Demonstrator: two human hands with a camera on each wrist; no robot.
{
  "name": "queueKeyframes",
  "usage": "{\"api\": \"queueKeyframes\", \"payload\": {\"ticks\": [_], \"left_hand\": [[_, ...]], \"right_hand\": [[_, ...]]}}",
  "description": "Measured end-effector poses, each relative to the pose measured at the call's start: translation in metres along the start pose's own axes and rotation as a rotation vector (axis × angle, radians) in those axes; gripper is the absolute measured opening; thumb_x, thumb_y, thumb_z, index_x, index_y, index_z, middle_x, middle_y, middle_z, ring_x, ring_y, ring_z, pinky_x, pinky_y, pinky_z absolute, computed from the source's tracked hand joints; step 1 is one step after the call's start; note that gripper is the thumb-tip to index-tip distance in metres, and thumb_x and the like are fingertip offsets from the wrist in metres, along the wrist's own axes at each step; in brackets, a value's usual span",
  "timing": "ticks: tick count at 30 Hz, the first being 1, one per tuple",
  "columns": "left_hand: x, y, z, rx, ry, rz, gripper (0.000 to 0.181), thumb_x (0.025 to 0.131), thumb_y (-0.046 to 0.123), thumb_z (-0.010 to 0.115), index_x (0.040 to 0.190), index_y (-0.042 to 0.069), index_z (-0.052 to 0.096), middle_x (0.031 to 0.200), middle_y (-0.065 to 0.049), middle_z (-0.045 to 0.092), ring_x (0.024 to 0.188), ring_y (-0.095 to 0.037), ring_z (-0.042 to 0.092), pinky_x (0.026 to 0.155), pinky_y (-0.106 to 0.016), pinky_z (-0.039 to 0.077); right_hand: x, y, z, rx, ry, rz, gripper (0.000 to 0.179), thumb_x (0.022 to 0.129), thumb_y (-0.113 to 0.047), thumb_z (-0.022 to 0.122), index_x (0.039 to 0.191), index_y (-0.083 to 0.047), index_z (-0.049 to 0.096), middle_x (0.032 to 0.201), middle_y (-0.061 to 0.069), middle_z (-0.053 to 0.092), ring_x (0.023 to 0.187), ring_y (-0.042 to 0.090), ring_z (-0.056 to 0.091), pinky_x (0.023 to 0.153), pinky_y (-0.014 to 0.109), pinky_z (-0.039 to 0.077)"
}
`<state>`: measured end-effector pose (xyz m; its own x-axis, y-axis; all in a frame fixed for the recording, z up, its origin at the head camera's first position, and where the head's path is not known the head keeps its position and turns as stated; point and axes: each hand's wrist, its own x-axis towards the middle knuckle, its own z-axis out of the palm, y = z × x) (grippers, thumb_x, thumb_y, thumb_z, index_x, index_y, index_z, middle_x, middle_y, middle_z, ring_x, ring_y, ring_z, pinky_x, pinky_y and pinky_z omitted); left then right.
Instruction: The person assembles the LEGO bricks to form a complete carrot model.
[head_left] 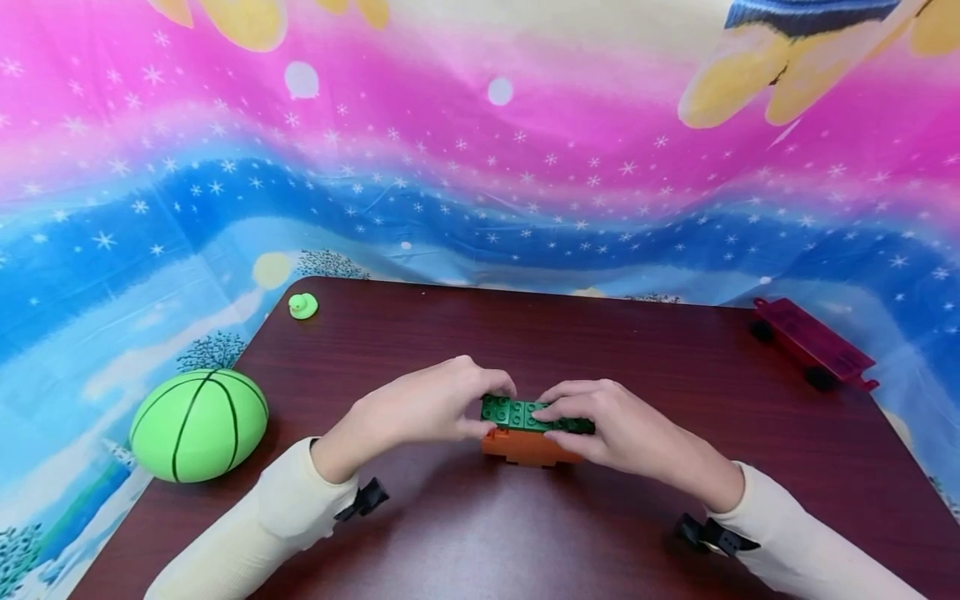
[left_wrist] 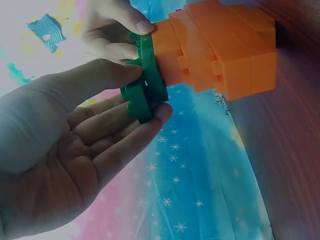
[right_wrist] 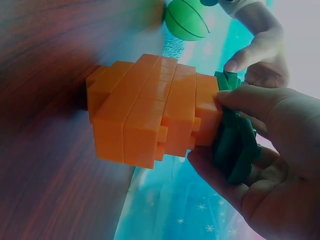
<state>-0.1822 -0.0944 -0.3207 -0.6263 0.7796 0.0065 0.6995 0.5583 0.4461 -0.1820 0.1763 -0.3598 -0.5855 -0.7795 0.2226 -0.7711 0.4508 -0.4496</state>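
A stack of orange toy building bricks [head_left: 528,448] stands on the table in front of me, stepped in layers as the right wrist view shows. Green building bricks [head_left: 516,412] with studs lie across its top. My left hand [head_left: 435,407] pinches the left end of the green bricks between thumb and fingers. At the other end my right hand [head_left: 618,425] grips the green bricks, its thumb beside the top orange layer [right_wrist: 207,112]. In the left wrist view, one green brick [left_wrist: 136,100] juts past the orange stack's edge.
A green ball [head_left: 198,425] with black lines sits at the table's left edge. A small green rubber duck [head_left: 303,307] is at the back left corner. A dark red toy wagon [head_left: 817,337] with black wheels stands at the right. Behind the brown table [head_left: 420,325] hangs a printed cloth [head_left: 450,167].
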Motion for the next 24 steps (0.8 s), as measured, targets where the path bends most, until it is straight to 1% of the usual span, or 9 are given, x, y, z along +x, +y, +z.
{"api": "queueKeyframes", "payload": {"ticks": [3,6,9,11,14,17,21,24], "left_hand": [[0.0030,0.0002,0.0004,0.007,-0.017,0.003,0.017,0.091,0.013,0.077,0.107,0.012,0.072,0.086,0.007,0.070,0.066,-0.003,0.056,0.066,-0.016,0.050],[0.0042,-0.0006,0.0022,0.031,-0.031,0.009,0.016,0.090,0.013,0.079,0.105,0.013,0.075,0.088,0.006,0.073,0.067,-0.001,0.055,0.067,-0.015,0.050],[0.0041,-0.0019,0.0030,0.058,-0.033,0.025,0.019,0.089,0.012,0.080,0.107,0.012,0.077,0.092,0.005,0.075,0.072,-0.002,0.056,0.071,-0.016,0.051],[0.0035,-0.0027,0.0034,0.063,-0.024,0.039,0.022,0.089,0.012,0.079,0.111,0.011,0.078,0.095,0.004,0.077,0.076,-0.003,0.057,0.075,-0.017,0.052],[0.0034,-0.0038,0.0031,0.056,-0.008,0.052,0.022,0.090,0.012,0.077,0.112,0.011,0.077,0.097,0.004,0.077,0.079,-0.006,0.058,0.076,-0.019,0.052],[0.0026,-0.0049,0.0040,0.046,0.000,0.059,0.024,0.091,0.013,0.076,0.114,0.012,0.077,0.100,0.004,0.077,0.083,-0.007,0.060,0.080,-0.022,0.054],[0.0021,-0.0052,0.0050,0.042,0.006,0.056,0.028,0.090,0.013,0.075,0.118,0.012,0.077,0.105,0.004,0.078,0.090,-0.009,0.062,0.085,-0.024,0.054],[0.0019,-0.0058,0.0050,0.033,0.008,0.052,0.031,0.090,0.012,0.075,0.121,0.011,0.076,0.108,0.003,0.078,0.095,-0.009,0.064,0.086,-0.024,0.054]], "right_hand": [[-0.0007,0.0002,-0.0001,-0.006,0.008,-0.004,0.024,0.092,-0.015,0.078,0.116,-0.015,0.078,0.121,0.002,0.074,0.096,0.008,0.071,0.074,0.020,0.057],[-0.0013,-0.0002,-0.0005,-0.008,0.011,-0.009,0.025,0.092,-0.016,0.078,0.117,-0.015,0.078,0.121,0.001,0.074,0.097,0.007,0.072,0.076,0.020,0.058],[-0.0016,-0.0001,-0.0014,-0.011,0.013,-0.018,0.025,0.092,-0.016,0.078,0.117,-0.015,0.078,0.121,0.001,0.074,0.097,0.007,0.072,0.078,0.020,0.059],[-0.0017,0.0001,-0.0013,-0.011,0.018,-0.028,0.025,0.091,-0.016,0.079,0.116,-0.015,0.078,0.120,0.001,0.074,0.097,0.007,0.072,0.077,0.020,0.059],[-0.0014,0.0011,-0.0004,-0.015,0.025,-0.048,0.025,0.092,-0.016,0.078,0.117,-0.016,0.076,0.119,-0.001,0.074,0.096,0.006,0.071,0.077,0.020,0.058],[-0.0014,0.0017,0.0000,-0.031,0.016,-0.073,0.032,0.094,-0.016,0.075,0.126,-0.019,0.071,0.119,-0.004,0.072,0.090,0.002,0.067,0.074,0.019,0.056],[-0.0006,0.0009,-0.0017,-0.082,-0.021,-0.096,0.043,0.095,-0.016,0.074,0.137,-0.024,0.067,0.121,-0.004,0.070,0.074,-0.003,0.057,0.066,0.016,0.049],[0.0005,0.0001,-0.0029,-0.107,-0.044,-0.105,0.042,0.095,-0.016,0.074,0.135,-0.025,0.068,0.123,-0.002,0.070,0.071,-0.004,0.055,0.065,0.015,0.047]]}}
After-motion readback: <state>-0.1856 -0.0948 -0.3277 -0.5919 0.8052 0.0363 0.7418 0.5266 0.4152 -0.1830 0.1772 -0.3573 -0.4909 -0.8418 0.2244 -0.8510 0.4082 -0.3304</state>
